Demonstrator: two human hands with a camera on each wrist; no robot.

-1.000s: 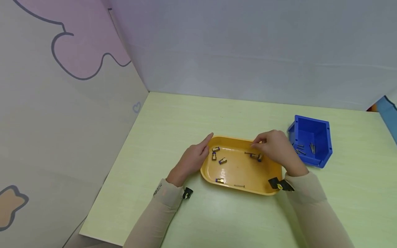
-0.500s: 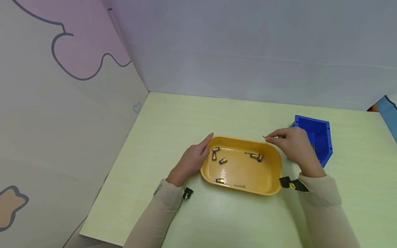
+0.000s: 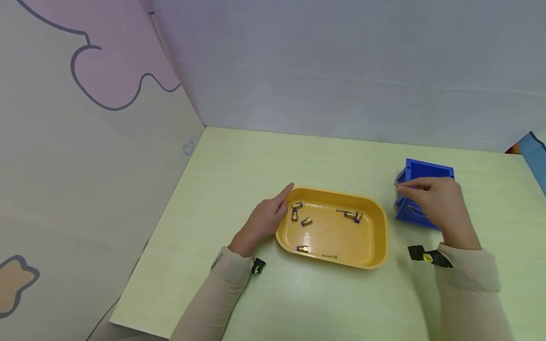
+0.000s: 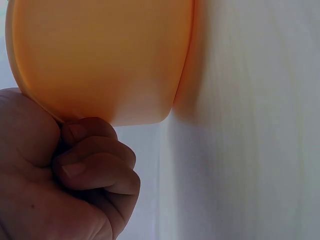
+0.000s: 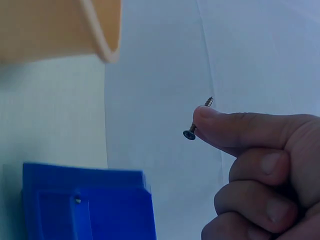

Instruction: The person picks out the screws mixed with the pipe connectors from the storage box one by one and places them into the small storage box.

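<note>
right hand (image 3: 431, 201) pinching a screw over the blue bin (image 3: 426, 171); left hand (image 3: 266, 220) bracing the yellow tray (image 3: 375, 246).
head: left fingers curling, resting against the tray's left wall. left wrist: same. right wrist: screw (image 5: 197, 119) clamped at fingertips (image 5: 210, 122), axis slanting, head lower-left, tip upper-right; shallow pinch risks it slipping outside the bin.

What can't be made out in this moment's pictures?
- Blue bin contents: head view, mostly hidden behind the right hand.
- Yellow tray inside: left wrist view shows only its outer wall.
- Left hand fingertips: head view, hidden beside the tray.
- Screw shank: right wrist view, part covered by fingers.
</note>
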